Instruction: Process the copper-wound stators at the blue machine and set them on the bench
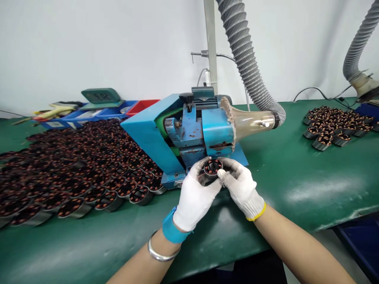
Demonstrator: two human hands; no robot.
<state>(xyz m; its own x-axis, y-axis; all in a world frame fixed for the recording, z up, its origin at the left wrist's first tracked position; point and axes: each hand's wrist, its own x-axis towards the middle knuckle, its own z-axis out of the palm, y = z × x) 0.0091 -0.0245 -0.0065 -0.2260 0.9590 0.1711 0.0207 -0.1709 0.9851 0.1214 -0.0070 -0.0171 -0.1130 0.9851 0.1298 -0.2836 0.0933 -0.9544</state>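
Observation:
Between my two gloved hands is a motor stator (212, 167), a short metal ring with copper windings and a dark inside, its open end facing up toward me. My left hand (197, 193) wraps round its left side, fingers closed. On the other side my right hand (239, 182) grips it, with the thumb at the front rim. The stator is right in front of a blue machine (217, 132), below its slotted guard. Whether it touches the machine I cannot tell. Finger ends behind the ring are partly hidden.
Many similar stators (79, 169) crowd the green bench (284, 185) at left; a smaller group (331, 126) stands at right. A grey hose (245, 51) joins the machine's clear funnel (251, 124). Blue bins (85, 116), a red bin (143, 106) and a digital clock (102, 96) stand behind.

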